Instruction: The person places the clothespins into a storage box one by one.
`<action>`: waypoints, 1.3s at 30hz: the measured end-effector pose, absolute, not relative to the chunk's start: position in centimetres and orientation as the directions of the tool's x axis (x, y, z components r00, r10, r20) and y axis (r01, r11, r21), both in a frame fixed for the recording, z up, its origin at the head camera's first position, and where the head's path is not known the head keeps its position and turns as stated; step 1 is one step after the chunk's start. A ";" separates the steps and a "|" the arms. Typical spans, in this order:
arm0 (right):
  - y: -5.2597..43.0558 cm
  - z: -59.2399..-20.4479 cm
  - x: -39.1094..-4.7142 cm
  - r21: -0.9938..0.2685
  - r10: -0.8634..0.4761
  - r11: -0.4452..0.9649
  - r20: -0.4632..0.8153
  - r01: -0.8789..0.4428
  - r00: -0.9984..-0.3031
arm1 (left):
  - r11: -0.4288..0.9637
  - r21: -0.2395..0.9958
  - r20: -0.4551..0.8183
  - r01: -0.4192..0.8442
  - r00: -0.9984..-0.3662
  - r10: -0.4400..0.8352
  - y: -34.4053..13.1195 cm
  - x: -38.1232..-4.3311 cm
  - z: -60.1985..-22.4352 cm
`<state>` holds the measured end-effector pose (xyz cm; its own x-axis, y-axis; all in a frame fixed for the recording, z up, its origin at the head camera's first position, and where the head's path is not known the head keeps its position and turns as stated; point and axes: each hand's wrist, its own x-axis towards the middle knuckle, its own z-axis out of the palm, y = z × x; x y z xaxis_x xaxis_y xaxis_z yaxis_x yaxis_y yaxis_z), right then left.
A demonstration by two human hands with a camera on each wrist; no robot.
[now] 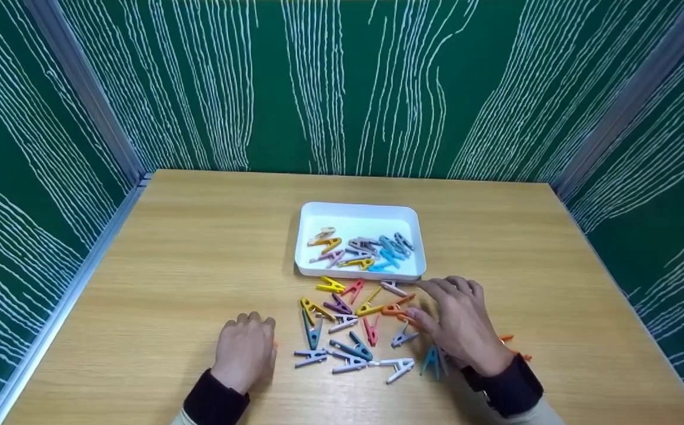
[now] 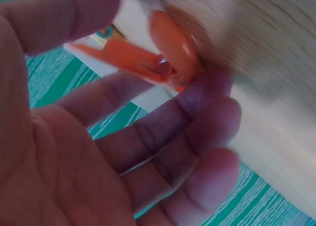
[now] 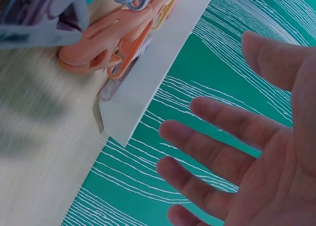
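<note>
My left hand [image 1: 243, 352] is low over the table, left of a loose spread of clothespins. In the left wrist view, an orange clothespin [image 2: 121, 56] lies at its fingertips, against the index and middle fingers; the thumb stands apart from it. My right hand [image 1: 460, 323] hovers at the right side of the spread with its fingers spread and nothing held. Under its thumb and index finger is an orange clothespin [image 1: 394, 309], and a teal clothespin [image 1: 430, 360] lies by its wrist. A grey-blue clothespin [image 1: 402, 337] sits left of its thumb.
A white tray [image 1: 360, 210] behind the spread holds several clothespins in yellow, pink, grey and blue. More clothespins, such as a white one [image 1: 400, 367] and a purple one [image 1: 338, 304], lie on the wooden table [image 1: 159, 260]. Green panels with white lines [image 1: 371, 88] surround the table.
</note>
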<state>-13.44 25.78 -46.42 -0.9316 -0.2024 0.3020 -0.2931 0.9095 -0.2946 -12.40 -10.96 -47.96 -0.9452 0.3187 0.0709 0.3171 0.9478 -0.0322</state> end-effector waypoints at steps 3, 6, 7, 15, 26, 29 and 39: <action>25.8 -46.4 -13.5 -0.298 -0.197 0.912 0.287 -0.282 -0.938 | 0.937 0.016 0.007 0.348 -0.938 0.348 -10.9 -12.3 -47.8; 25.8 -46.4 -13.5 -0.297 -0.195 0.914 0.273 -0.276 -0.942 | 0.930 0.062 -0.066 0.362 -0.928 0.365 -10.8 -12.4 -47.8; 25.8 -46.4 -13.5 -0.296 -0.194 0.915 0.270 -0.273 -0.943 | 0.930 0.078 -0.089 0.360 -0.926 0.367 -10.7 -12.4 -47.8; 25.7 -46.4 -13.5 -0.295 -0.186 0.917 0.282 -0.269 -0.941 | 0.955 0.100 -0.023 0.280 -0.959 0.284 -10.6 -12.4 -48.3; 25.8 -46.4 -13.5 -0.278 -0.199 0.917 0.302 -0.286 -0.932 | 0.985 0.033 0.090 0.167 -0.982 0.164 -9.6 -12.7 -48.4; 25.9 -46.4 -13.5 -0.280 -0.200 0.916 0.299 -0.286 -0.933 | 0.975 0.055 0.114 0.217 -0.971 0.209 -9.2 -12.8 -48.7; 25.9 -46.4 -13.5 -0.275 -0.197 0.921 0.283 -0.276 -0.939 | 0.928 0.114 0.140 0.354 -0.931 0.337 -8.8 -13.1 -49.3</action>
